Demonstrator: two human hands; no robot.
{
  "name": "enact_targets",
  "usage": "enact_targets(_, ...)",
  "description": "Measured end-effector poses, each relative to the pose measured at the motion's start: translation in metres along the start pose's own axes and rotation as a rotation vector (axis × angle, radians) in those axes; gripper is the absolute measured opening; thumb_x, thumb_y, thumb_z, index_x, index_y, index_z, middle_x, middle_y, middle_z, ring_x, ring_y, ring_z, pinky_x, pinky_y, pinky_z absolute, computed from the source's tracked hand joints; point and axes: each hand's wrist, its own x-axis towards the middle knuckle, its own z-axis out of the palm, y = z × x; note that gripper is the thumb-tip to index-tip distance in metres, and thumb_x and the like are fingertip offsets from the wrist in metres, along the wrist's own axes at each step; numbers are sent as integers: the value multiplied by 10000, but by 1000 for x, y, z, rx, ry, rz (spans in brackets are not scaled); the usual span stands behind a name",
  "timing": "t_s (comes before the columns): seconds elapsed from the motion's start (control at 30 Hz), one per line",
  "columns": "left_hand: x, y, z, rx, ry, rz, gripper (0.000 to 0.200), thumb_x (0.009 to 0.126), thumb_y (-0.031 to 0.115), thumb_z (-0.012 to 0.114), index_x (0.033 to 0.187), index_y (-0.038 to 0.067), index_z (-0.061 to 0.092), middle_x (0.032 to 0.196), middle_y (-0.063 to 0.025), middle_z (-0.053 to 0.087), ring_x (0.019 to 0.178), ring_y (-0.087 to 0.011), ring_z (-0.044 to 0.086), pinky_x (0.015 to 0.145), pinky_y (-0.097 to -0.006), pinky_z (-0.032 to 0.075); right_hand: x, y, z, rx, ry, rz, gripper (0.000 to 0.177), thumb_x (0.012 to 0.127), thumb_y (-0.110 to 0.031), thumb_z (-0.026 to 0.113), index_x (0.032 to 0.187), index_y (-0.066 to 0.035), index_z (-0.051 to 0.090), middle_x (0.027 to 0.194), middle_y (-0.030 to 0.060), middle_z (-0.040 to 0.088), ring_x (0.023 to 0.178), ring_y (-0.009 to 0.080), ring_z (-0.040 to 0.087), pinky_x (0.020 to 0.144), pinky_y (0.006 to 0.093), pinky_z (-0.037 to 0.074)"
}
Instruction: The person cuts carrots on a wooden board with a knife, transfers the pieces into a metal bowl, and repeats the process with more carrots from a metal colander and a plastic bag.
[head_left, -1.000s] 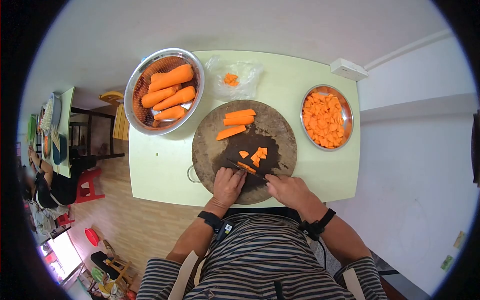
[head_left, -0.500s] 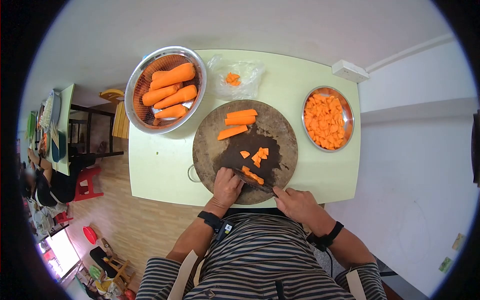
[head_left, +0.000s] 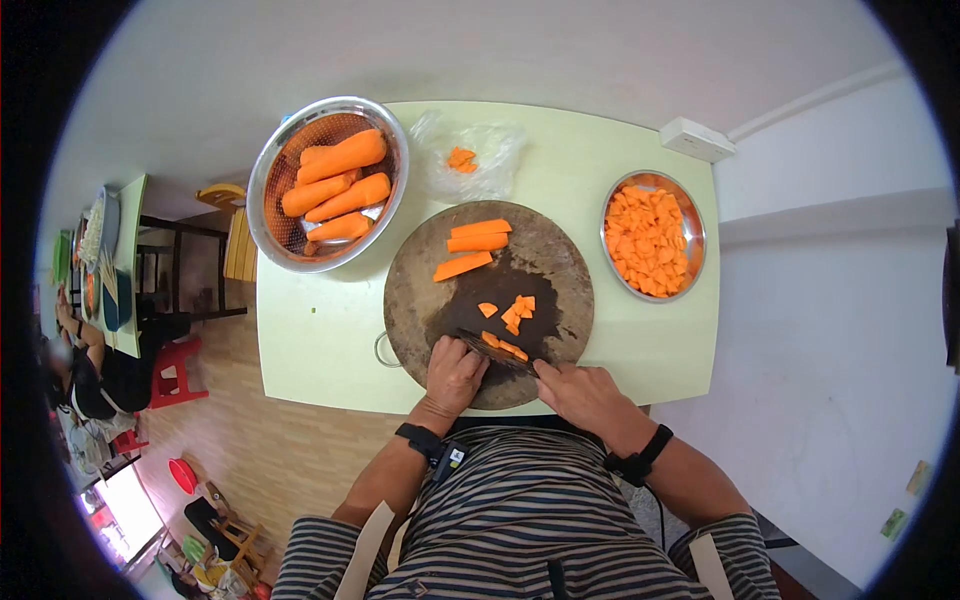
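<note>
My right hand (head_left: pixel 585 395) is closed around the handle of a dark-bladed knife (head_left: pixel 490 351), low on the round wooden chopping board (head_left: pixel 415 290). Just past the blade lies a short row of cut carrot pieces (head_left: pixel 512 350). My left hand (head_left: pixel 456 372) rests on the board with curled fingers against the near side of the blade; whatever is under those fingers is hidden. A few carrot chunks (head_left: pixel 518 312) sit mid-board. Toward the back of the board are several long carrot strips (head_left: pixel 478 242).
At the back left, a metal bowl (head_left: pixel 262 225) with a perforated inner basket holds whole carrots (head_left: pixel 345 153). A plastic bag (head_left: pixel 495 175) with carrot bits lies beside it. On the right stands a metal bowl (head_left: pixel 696 240) of cut carrot. Another person (head_left: pixel 95 375) is far left.
My right hand has shifted left and slightly away from me, taking the knife with it. My left hand stays nearly in place, and the whole view has moved a little.
</note>
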Motion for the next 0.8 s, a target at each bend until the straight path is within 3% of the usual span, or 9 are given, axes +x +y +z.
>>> enact_targets(0.2, -4, -2, 2, 2, 1, -28, 223, 658, 12, 809, 807, 64, 650, 835, -99, 543, 817, -321, 543, 720, -420, 464, -4, 1, -4, -37, 29, -8, 340, 984, -311, 628, 1177, -32, 614, 777, 166, 672, 661, 319, 705, 548, 412, 559)
enact_targets(0.37, 1, 3, -4, -1, -43, -34, 231, 671, 14, 816, 828, 68, 657, 836, -91, 566, 795, -311, 550, 695, -418, 454, -21, 15, -10, -180, 131, -104, 477, 936, -353, 691, 1309, -65, 616, 805, 71, 599, 684, 235, 679, 536, 354, 544)
enact_targets(0.47, 3, 4, 0, -13, 5, -17, 230, 696, 10, 819, 851, 70, 659, 840, -81, 591, 786, -304, 563, 692, -419, 454, -32, 27, -12, -212, 236, -118, 480, 915, -354, 714, 1295, -74, 625, 807, 50, 576, 696, 220, 672, 538, 347, 541)
enact_targets(0.6, 3, 2, 4, -15, 31, -5, 237, 721, -7, 814, 880, 78, 660, 842, -75, 607, 781, -300, 573, 692, -413, 458, -39, 57, -14, -181, 345, 39, 426, 929, -278, 693, 1302, -81, 636, 793, 98, 585, 663, 238, 659, 541, 348, 530)
enact_targets(0.67, 6, 5, 2, 3, 26, -8, 246, 723, -26, 809, 881, 78, 651, 843, -81, 605, 782, -301, 574, 691, -414, 456, -36, 88, -2, 111, 701, 114, 244, 1008, -238, 583, 1174, -62, 619, 771, 120, 598, 606, 228, 641, 520, 335, 528)
enact_targets(0.7, 6, 6, 2, -10, 26, 2, 246, 723, -26, 809, 881, 78, 651, 843, -81, 605, 782, -301, 574, 691, -414, 456, -37, 99, -2, 100, 707, 124, 244, 1008, -238, 583, 1174, -62, 619, 771, 120, 598, 606, 228, 641, 520, 335, 528)
enact_targets(0.77, 6, 5, 2, 11, -4, -3, 243, 728, -27, 806, 874, 69, 637, 844, -87, 604, 782, -302, 573, 691, -417, 454, -36, 123, -4, 1086, 669, 718, 258, 1059, -277, 429, 1090, -42, 531, 730, 116, 597, 571, 218, 631, 503, 339, 537)
enact_targets(0.8, 5, 5, 1, 21, -22, -6, 237, 734, -29, 799, 865, 65, 626, 846, -91, 603, 777, -305, 569, 692, -415, 453, -35, 134, -7, 1212, 738, 704, 255, 1064, -288, 399, 1027, -54, 492, 707, 104, 588, 547, 212, 620, 489, 340, 533)
